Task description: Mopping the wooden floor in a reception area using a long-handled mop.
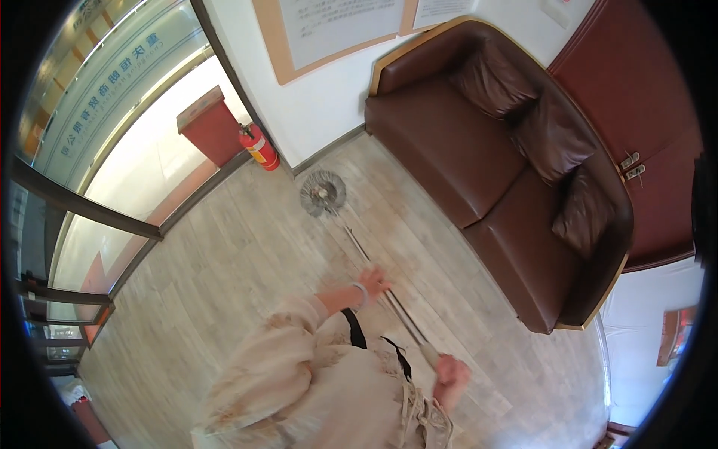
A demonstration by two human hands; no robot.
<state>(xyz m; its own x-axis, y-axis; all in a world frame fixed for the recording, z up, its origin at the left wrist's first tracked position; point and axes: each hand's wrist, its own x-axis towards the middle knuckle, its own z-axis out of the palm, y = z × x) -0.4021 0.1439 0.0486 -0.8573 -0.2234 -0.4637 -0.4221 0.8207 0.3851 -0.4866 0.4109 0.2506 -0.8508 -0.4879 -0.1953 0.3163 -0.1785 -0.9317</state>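
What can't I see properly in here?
Head view: mop handle, end hidden by the right hand.
Head view: mop head, underside hidden by its grey strands.
Head view: red double doors, lower part behind the brown two-seat sofa.
Head view: large notice board, top cut off by upper edge.

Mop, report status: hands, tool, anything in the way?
Left hand on pole; right hand gripping handle end. Mop head on floor near wall corner. Red fire extinguisher close by; brown sofa to the right.

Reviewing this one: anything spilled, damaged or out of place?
Nothing stands out: I see no obvious spill or damage. The mop looks intact, the fire extinguisher stands upright, and the three cushions on the brown sofa lean unevenly, but that seems ordinary.
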